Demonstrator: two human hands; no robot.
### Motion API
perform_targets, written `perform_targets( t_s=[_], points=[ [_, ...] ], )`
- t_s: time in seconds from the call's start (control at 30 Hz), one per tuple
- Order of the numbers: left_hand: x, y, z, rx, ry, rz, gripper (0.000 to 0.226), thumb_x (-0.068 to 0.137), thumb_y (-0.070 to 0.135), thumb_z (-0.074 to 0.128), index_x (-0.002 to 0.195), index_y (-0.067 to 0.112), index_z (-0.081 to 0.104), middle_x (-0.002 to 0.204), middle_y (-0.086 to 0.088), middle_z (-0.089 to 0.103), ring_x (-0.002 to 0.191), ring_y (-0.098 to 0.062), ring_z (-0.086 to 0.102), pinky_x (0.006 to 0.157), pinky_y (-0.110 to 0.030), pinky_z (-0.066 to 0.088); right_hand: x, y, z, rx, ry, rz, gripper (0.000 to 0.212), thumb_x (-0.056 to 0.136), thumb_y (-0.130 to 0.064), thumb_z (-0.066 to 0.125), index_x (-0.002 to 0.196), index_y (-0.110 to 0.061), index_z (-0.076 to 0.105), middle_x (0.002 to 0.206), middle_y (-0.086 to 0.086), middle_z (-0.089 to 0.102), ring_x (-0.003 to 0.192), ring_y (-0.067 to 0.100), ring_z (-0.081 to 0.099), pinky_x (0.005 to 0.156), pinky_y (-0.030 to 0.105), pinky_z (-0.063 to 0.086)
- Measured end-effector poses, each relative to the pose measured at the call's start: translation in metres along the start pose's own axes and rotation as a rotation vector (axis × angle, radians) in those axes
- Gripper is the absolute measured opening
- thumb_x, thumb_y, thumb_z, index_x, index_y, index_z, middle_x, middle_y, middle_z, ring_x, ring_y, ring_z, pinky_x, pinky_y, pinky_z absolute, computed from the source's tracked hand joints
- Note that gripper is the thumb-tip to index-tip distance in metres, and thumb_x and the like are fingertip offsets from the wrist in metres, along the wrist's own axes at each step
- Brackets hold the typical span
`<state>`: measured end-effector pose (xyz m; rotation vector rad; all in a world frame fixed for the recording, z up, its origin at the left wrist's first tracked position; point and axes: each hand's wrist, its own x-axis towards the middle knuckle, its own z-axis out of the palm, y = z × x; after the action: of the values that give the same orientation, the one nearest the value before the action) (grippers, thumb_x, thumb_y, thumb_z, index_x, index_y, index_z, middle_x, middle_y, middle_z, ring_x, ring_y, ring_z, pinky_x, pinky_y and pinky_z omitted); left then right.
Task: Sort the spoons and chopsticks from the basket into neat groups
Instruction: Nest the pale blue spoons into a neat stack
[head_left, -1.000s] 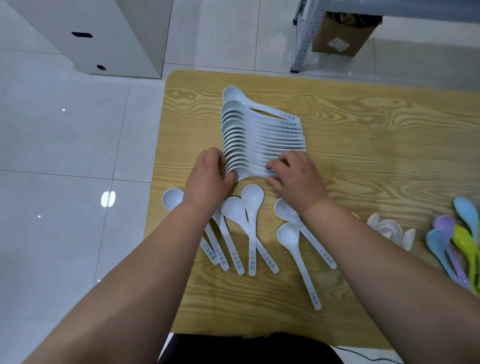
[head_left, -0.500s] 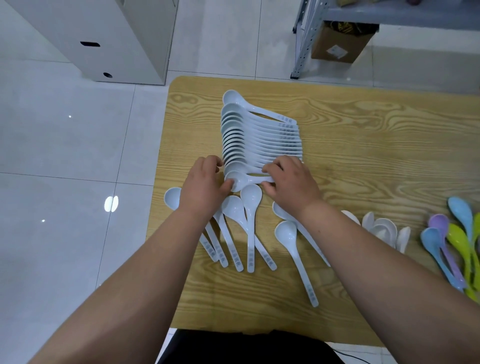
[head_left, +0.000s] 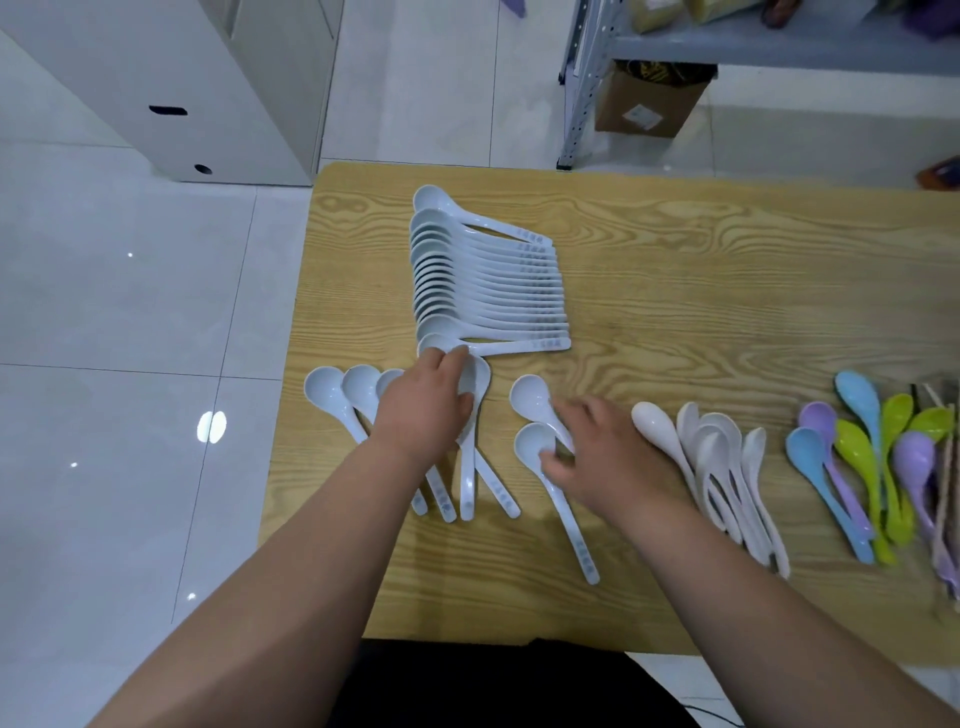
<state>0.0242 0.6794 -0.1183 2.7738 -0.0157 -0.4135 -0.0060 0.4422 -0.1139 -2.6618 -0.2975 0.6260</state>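
On wood-grain table (head_left: 701, 291), white spoons (head_left: 483, 291), tiled floor (head_left: 130, 312) beyond, metal shelving (head_left: 582, 104)

A wooden table (head_left: 727, 291) stands on a glossy white tiled floor (head_left: 130, 312). Beyond its far left corner is a white cabinet (head_left: 208, 78); beyond the far edge, a grey metal rack (head_left: 582, 88) with a cardboard box (head_left: 644, 104) underneath.

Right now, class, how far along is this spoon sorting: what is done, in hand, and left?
Done: the nested row of pale blue spoons, the cream spoons and the coloured spoons lie grouped. In hand: the left hand rests on one loose pale blue spoon; the right hand touches two loose spoons. Left: the remaining loose spoons.
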Motion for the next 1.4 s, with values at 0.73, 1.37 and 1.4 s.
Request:
perform_targets(
  t_s=[0.73,1.37,1.4],
  points=[
    [-0.081,0.047,0.010,-0.988,0.055,-0.405,0.017,0.082,0.024,0.061,0.089,0.038,0.066,0.068,0.009,0.053,0.073,-0.018,0.064,0.076,-0.046,0.063,-0.057,0.020,0.001,0.464,0.002,-0.040,0.048,0.093,-0.020,0.053,0.140,-0.032,0.054,0.123,-0.013,0.053,0.108,0.005,0.050,0.083,0.023,0.038],
    [-0.135,0.062,-0.040,-1.754,0.167,-0.689,0.025,0.089,0.037,0.066,0.105,0.018,0.066,0.093,-0.002,0.061,0.085,-0.018,0.062,0.072,-0.032,0.050,-0.116,-0.077,-0.022,0.787,-0.155,-0.097,0.031,0.094,-0.021,0.053,0.097,-0.047,0.069,0.091,-0.008,0.065,0.069,0.008,0.070,0.062,0.017,0.052],
    [-0.137,0.057,-0.041,-1.774,0.159,-0.671,0.022,0.092,0.036,0.065,0.103,0.017,0.063,0.089,-0.001,0.060,0.080,-0.016,0.062,0.069,-0.031,0.048,-0.120,-0.083,-0.020,0.809,-0.153,-0.081,0.032,0.095,-0.020,0.054,0.095,-0.047,0.069,0.081,-0.012,0.067,0.067,0.005,0.069,0.060,0.015,0.051]
  ],
)
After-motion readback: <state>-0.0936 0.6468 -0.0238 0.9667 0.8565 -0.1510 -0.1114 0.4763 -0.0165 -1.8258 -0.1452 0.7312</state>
